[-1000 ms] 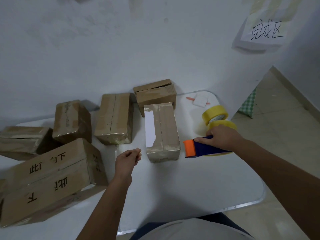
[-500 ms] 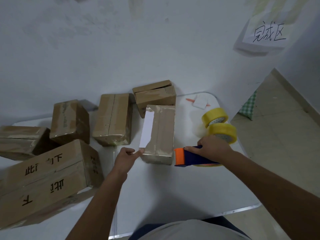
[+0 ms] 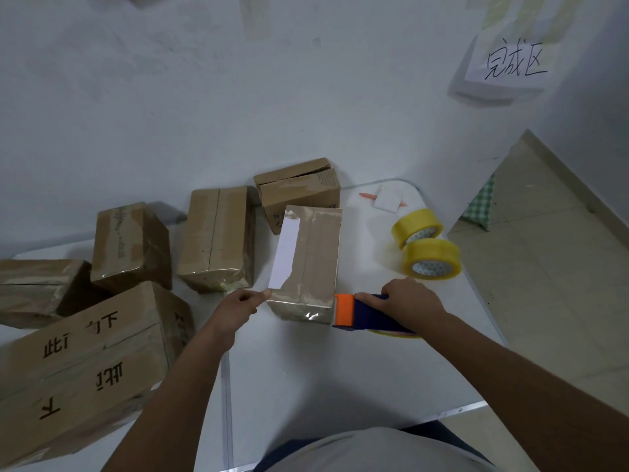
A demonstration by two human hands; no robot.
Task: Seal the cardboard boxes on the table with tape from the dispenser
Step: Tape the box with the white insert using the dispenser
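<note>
1. The box (image 3: pixel 308 264) lies near the middle of the white table (image 3: pixel 340 369), long axis running away from the person, with a white label (image 3: pixel 285 254) along its left top face and glossy tape over its near end.
2. The left hand (image 3: pixel 238 306) is at the box's near left corner; thumb and forefinger are pressed together at the corner edge, pinching or pressing there, and I cannot tell whether a tape end is between them. The other fingers are curled under.
3. The right hand (image 3: pixel 410 303) grips the dispenser (image 3: pixel 366 313), fingers wrapped over its dark blue body, forefinger stretched toward the orange head. The orange head touches the box's near right corner.
4. A yellow rim of tape shows under the dispenser's body, just above the table.
5. Two yellow tape rolls (image 3: pixel 425 248) stand on edge, touching each other, to the right of the box and just behind the right hand.
6. A small white pad (image 3: pixel 388 199) lies on an orange stick near the table's far right corner.
7. Behind the box sits a smaller carton (image 3: pixel 299 189), touching its far end; four other cartons (image 3: pixel 218 238) lie to the left, the nearest one printed with black characters.
8. A paper sign (image 3: pixel 510 64) with handwritten characters hangs on the wall at upper right.
</note>
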